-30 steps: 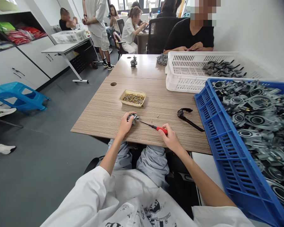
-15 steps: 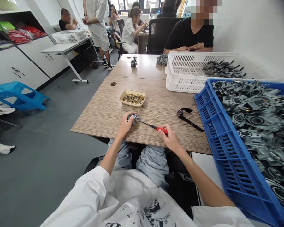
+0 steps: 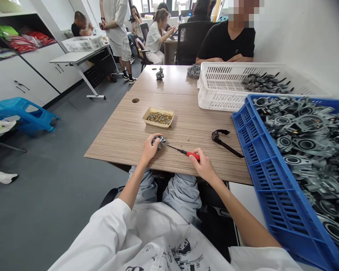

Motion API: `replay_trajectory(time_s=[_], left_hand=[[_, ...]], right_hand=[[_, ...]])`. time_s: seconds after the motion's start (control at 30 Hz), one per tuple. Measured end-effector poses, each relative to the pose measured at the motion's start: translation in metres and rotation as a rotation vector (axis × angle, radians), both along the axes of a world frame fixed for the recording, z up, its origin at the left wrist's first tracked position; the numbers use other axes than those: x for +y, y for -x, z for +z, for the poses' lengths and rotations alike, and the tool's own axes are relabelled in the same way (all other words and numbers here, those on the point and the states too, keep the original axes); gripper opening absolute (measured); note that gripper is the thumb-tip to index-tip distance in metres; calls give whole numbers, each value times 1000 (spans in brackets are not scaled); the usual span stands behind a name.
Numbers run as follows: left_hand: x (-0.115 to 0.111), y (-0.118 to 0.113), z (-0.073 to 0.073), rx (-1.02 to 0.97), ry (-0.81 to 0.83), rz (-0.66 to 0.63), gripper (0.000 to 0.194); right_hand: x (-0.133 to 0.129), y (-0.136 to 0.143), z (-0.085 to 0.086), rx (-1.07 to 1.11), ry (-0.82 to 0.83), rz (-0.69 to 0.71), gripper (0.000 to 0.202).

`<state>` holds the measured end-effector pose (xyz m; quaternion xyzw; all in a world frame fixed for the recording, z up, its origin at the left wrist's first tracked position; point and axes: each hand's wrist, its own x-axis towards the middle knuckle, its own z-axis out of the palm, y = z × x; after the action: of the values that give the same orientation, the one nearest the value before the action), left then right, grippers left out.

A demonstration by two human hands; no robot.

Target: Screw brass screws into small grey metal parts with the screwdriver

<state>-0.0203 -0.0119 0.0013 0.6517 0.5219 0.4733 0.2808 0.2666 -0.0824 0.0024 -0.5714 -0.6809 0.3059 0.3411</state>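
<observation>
My left hand (image 3: 150,147) grips a small grey metal casting (image 3: 160,142) near the front edge of the table. In my right hand (image 3: 202,164) is a screwdriver (image 3: 192,154) with a red and black handle. Its thin shaft points left, and the tip meets the right side of the casting; the exact contact is too small to make out. Two small brass-coloured pieces (image 3: 188,139) lie on the tabletop just beyond the screwdriver. Behind my left hand stands a cream tray (image 3: 145,122) full of small brass and grey screw-like pieces.
A black wristwatch (image 3: 226,145) lies to the right. Beside it a blue crate (image 3: 254,150) holds many metal castings, with a white crate (image 3: 214,101) of dark parts behind. Another metal part (image 3: 159,74) stands farther back. Across the table sits a person in black (image 3: 227,45).
My hands, the casting and the screwdriver stay nearly in place. Across the table, the seated person's hands have lowered slightly. A shoe at far left has shifted.
</observation>
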Motion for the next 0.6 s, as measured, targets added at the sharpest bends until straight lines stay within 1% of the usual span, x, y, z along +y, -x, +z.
replay_trajectory(time_s=[0.6], left_hand=[[1, 0, 0, 9, 4, 9, 32]], right_hand=[[0, 1, -1, -6, -7, -2, 29]])
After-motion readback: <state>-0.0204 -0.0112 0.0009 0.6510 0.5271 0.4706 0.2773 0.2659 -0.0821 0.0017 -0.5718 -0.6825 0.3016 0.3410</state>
